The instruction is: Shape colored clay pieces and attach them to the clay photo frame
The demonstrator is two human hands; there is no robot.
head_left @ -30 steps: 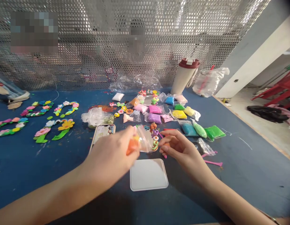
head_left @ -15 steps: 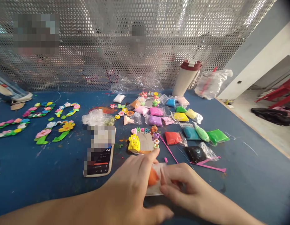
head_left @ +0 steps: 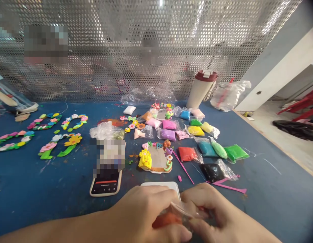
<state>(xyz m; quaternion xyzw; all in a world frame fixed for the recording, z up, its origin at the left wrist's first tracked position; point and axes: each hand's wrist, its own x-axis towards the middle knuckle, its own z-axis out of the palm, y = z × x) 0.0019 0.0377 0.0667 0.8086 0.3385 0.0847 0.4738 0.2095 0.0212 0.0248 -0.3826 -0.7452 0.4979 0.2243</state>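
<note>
Head view: my left hand and right hand are both clenched on a clear plastic bag of orange clay, with a white mat just beyond my grip. A firm, even pinch keeps the slippery film from sliding.

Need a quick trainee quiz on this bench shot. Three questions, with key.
1. True or false: the left hand and the right hand both grip a clear plastic bag of orange modelling clay.
2. What colour is the lid of the tumbler at the back of the bench? A) blue B) dark red C) green
3. What flat item lies just beyond the hands, partly hidden by them?

Key: 1 true; 2 B; 3 a white plastic board.
</note>
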